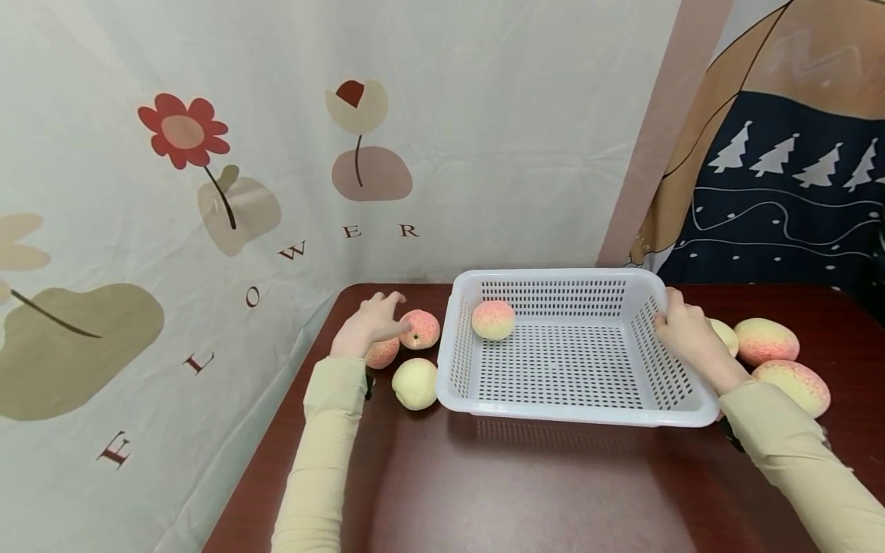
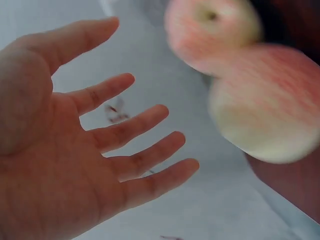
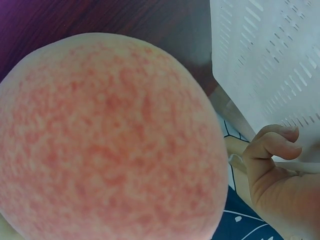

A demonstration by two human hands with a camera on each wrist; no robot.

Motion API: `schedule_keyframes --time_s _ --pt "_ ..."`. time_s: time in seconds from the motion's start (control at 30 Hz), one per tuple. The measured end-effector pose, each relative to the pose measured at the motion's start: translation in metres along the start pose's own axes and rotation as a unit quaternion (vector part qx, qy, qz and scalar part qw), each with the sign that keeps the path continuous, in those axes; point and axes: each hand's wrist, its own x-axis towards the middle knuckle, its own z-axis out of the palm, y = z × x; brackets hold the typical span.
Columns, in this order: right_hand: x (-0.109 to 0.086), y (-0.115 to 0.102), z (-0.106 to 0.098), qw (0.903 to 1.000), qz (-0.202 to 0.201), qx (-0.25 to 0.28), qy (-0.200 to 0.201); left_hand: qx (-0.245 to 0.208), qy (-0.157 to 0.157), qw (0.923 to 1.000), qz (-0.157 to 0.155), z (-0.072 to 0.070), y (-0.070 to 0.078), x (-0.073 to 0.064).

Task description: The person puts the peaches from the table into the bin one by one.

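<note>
White basket (image 1: 549,414) sat right of centre in the head frame on the dark red table (image 1: 553,491), between two fruit groups, probably so both were in easy reach. One peach (image 1: 494,319) lay inside, near the basket's left wall. Left peaches (image 1: 422,330) were bunched just beside the basket, left of frame centre; right peaches (image 1: 767,342) sat at frame right, some partly hidden. Right hand (image 1: 694,338) had its fingers curled on the basket's right rim, likely to keep it from sliding; can't tell how firmly. Left hand (image 1: 369,326) hovered at the left peaches, fingers spread wide, holding nothing. Left wrist view: bare palm, fingertips apart from two blurred peaches (image 2: 270,105) at upper right.
</note>
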Motion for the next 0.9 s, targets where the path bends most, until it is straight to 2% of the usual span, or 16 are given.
schedule_keyframes --time_s 0.2,0.4,0.6,0.9 --pt "0.000 -0.001 -0.001 1.0000 0.001 0.002 0.001 -0.005 -0.027 0.9991 -0.032 0.014 -0.030 0.003" --pt "0.000 -0.001 -0.001 1.0000 -0.003 -0.002 -0.002 -0.022 -0.021 0.9986 -0.043 0.032 -0.046 0.009" --pt "0.000 -0.001 0.000 1.0000 0.000 0.000 -0.004 -0.040 -0.003 0.9983 -0.043 0.043 -0.051 0.013" --pt "0.001 -0.001 0.000 1.0000 -0.001 -0.005 -0.001 -0.049 0.017 0.9966 -0.064 0.048 -0.049 0.015"
